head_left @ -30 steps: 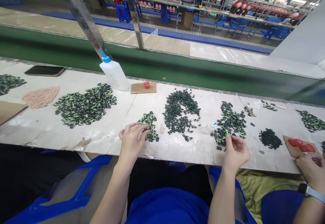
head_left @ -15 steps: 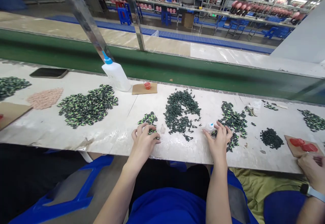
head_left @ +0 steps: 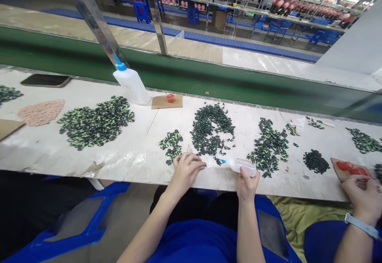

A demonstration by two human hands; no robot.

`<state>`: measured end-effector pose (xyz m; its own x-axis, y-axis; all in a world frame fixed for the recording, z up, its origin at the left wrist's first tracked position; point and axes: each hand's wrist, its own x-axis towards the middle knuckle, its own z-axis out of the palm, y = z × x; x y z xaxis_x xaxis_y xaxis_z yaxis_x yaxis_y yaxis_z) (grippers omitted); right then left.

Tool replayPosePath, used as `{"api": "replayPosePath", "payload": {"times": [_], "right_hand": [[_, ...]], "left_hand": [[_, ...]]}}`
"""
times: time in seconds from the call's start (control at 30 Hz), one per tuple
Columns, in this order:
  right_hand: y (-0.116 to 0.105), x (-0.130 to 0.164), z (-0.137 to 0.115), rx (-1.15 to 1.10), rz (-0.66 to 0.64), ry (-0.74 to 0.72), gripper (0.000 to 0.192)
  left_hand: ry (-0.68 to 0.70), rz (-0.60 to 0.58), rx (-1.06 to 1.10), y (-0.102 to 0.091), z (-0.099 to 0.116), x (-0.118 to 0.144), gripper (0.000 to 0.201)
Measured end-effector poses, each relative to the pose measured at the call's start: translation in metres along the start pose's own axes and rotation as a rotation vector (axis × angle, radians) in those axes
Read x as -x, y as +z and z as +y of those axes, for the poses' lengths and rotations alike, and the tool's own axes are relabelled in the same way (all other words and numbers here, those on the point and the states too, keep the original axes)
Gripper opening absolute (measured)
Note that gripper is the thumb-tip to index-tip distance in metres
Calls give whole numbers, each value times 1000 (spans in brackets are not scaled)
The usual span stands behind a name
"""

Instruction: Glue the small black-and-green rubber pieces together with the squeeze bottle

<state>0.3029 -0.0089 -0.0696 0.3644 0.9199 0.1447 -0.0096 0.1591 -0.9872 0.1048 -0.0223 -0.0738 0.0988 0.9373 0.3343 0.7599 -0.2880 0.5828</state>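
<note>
My right hand (head_left: 247, 183) is wrapped round a small translucent squeeze bottle (head_left: 238, 165), tipped on its side with its blue nozzle pointing left. My left hand (head_left: 187, 170) pinches a small dark piece (head_left: 204, 164) at its fingertips, just left of the nozzle and low over the table. Beyond the hands lies a pile of small dark green pieces (head_left: 213, 124). Black-and-green pieces (head_left: 171, 143) are scattered behind my left hand, and a larger heap of black-and-green pieces (head_left: 270, 145) lies behind the bottle.
A large white bottle (head_left: 133, 86) with a blue nozzle stands at the back beside a cardboard piece (head_left: 158, 102) bearing a red cap (head_left: 170, 98). Pink pieces (head_left: 41, 112) and a phone (head_left: 46, 80) lie left. At right, a co-worker's hand (head_left: 362, 193) touches cardboard with red material.
My right hand has tipped the small bottle from nozzle-up to sideways and brought it left. My left hand has moved right, from the black-and-green pieces towards the nozzle, with a small dark piece.
</note>
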Motion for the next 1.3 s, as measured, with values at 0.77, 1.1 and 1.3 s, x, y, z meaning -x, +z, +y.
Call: {"api": "replayPosePath", "payload": {"times": [0.77, 1.1, 1.3], "right_hand": [[27, 13, -7, 416, -99, -165, 36], [27, 14, -5, 441, -78, -152, 36], [28, 14, -5, 429, -77, -144, 36]], "left_hand": [[-257, -9, 117, 0, 4, -4, 20], [-266, -9, 131, 1, 4, -5, 17], [-270, -4, 123, -1, 6, -5, 15]]}}
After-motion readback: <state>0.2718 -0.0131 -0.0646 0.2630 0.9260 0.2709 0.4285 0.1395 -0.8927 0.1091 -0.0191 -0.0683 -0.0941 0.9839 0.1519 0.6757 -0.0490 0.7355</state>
